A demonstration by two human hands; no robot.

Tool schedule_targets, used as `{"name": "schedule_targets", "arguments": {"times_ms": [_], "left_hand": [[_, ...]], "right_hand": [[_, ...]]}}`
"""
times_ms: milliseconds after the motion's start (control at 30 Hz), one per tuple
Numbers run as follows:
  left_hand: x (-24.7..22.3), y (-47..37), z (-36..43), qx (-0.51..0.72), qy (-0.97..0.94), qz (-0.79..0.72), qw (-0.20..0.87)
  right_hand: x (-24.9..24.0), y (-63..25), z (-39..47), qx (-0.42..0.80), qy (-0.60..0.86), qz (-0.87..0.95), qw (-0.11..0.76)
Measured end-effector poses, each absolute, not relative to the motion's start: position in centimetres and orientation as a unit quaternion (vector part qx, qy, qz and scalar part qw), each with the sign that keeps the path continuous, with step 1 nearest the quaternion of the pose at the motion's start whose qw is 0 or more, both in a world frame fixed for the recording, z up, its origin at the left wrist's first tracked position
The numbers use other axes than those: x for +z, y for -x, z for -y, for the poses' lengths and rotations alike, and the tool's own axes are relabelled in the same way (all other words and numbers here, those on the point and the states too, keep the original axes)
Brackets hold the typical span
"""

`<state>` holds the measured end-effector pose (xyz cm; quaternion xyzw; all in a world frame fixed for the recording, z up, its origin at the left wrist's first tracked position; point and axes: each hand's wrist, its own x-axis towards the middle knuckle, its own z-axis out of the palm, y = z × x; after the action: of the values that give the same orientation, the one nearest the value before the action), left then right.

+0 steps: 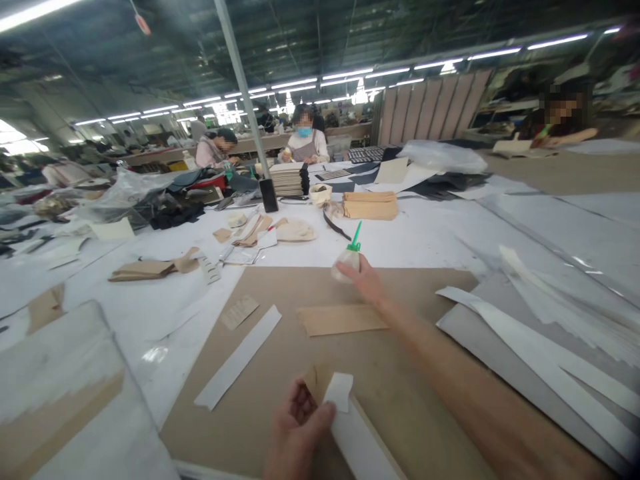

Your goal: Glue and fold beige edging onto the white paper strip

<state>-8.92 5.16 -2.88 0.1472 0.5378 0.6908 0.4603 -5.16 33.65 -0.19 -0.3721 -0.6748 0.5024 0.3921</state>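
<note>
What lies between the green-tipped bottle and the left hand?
A tan strip lies on the brown board between the bottle and left hand, as the head view shows.

gap btwn wht strip (241, 359) & tan strip (343, 320)

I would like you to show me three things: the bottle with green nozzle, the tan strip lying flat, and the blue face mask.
Bottle (346, 256): head view, upper part of its pale body.
Tan strip (345, 320): head view, middle of its flat face.
Blue face mask (305, 132): head view, its front.
</note>
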Motion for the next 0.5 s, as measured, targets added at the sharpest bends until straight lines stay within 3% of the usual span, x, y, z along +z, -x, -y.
{"name": "schedule_targets", "arguments": {"times_ms": [200, 300, 500], "left_hand": [[-3.4, 9.2, -4.6, 0.668, -0.166, -0.578, 0.439], [-4.2, 9.8, -4.4, 0.63, -0.22, -0.627, 0.402], [-4.4, 10.8, -2.9, 0.534, -0.321, -0.755, 0.201]], "right_hand": [[2.6, -5.7, -26.0, 0.553, 0.322, 0.696, 0.325], [2.4, -10.8, -22.3, 0.554, 0.338, 0.717, 0.253], [-0.1, -15.9, -16.4, 0.452, 0.458, 0.725, 0.246]]}}
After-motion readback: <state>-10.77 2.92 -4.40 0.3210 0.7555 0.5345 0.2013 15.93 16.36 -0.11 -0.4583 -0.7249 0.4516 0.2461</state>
